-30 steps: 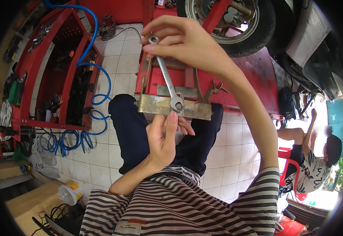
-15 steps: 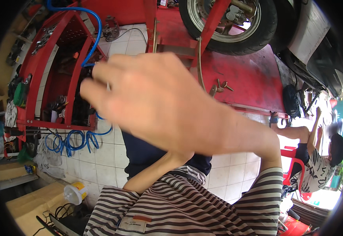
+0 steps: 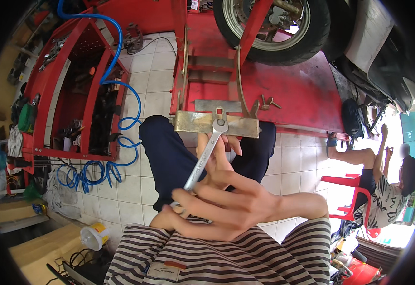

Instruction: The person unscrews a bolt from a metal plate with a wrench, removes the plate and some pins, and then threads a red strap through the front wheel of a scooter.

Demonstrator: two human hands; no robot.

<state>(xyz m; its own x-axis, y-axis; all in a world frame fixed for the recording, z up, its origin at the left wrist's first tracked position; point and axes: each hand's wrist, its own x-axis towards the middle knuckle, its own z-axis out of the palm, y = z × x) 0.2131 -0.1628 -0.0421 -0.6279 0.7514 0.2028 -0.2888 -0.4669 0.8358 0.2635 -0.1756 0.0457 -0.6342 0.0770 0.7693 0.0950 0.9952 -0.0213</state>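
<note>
A silver combination wrench [image 3: 200, 168] slants up from my right hand [image 3: 238, 202], whose fingers close around its lower end. The wrench's upper jaw sits at a small nut or bolt head on a flat brass-coloured metal bar [image 3: 243, 126]. Just above the jaw, a slotted metal tab [image 3: 219, 113] stands against the bar. My left hand [image 3: 213, 159] reaches up behind the wrench, its fingers curled at the lower edge of the bar. What those fingers grip is hidden. The bar lies across the end of a red metal frame [image 3: 210, 76] with curved side arms, in front of my knees.
Several loose bolts [image 3: 269, 102] lie on the red platform [image 3: 293, 90]. A wheel with a tyre [image 3: 283, 52] stands at the back. To the left is a red tool cart [image 3: 69, 90], with a coiled blue hose [image 3: 93, 172] beside it. Another person [image 3: 383, 199] sits at the far right.
My right hand, blurred across the middle before, has come down and back and now holds the wrench. The bar, the wrench and my left fingers have come into sight.
</note>
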